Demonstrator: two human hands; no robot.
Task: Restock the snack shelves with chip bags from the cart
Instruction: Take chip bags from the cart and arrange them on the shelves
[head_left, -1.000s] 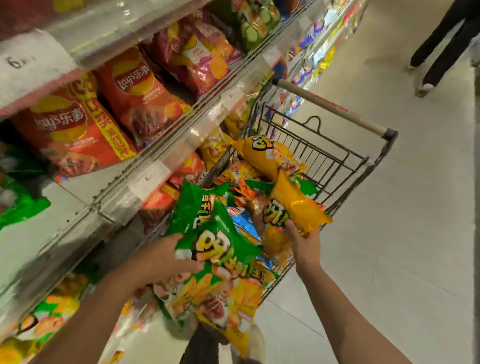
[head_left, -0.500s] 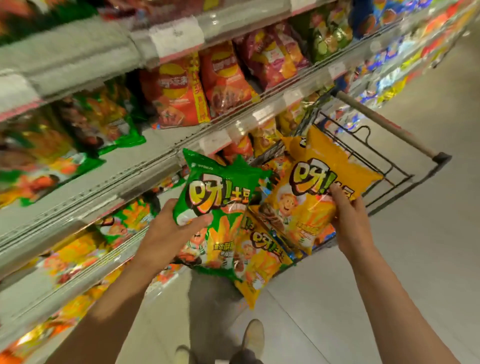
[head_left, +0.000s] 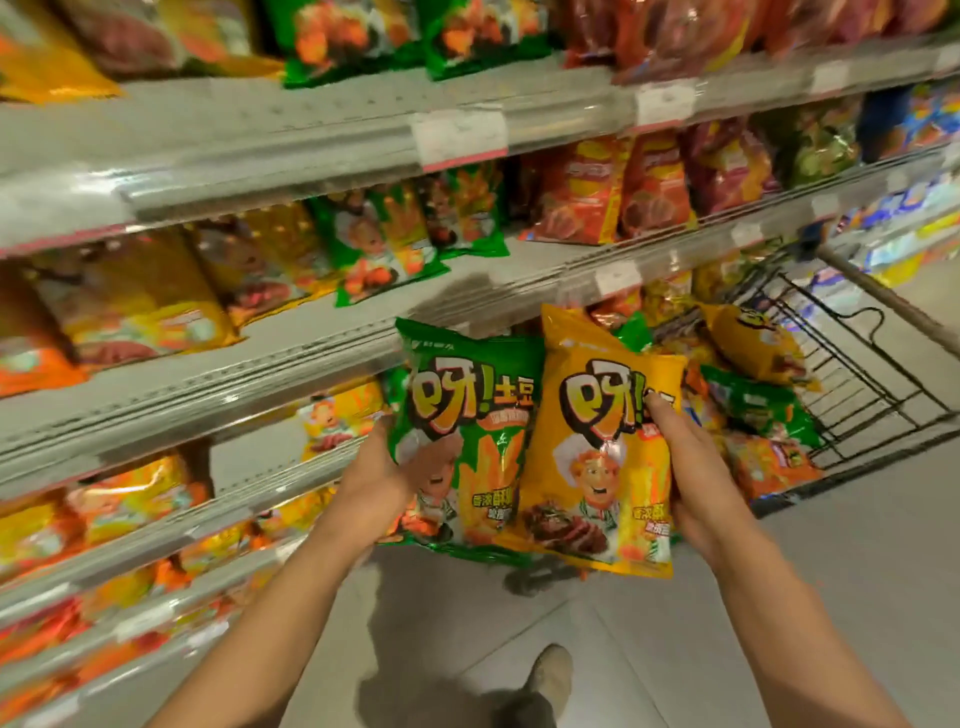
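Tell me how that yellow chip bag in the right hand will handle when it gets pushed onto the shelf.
The yellow chip bag looks puffed and keeps its shape, so it is probably light and springy rather than limp. Its glossy film shines, so it may slide against the right hand and the green chip bag that it overlaps. Squeezing hard would likely crush the chips.

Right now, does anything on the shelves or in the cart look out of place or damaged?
Nothing stands out. The left hand holds a green bag and the right hand a yellow bag, both intact. Bags in the cart lie in a loose heap, and the shelves are too blurred for detail.
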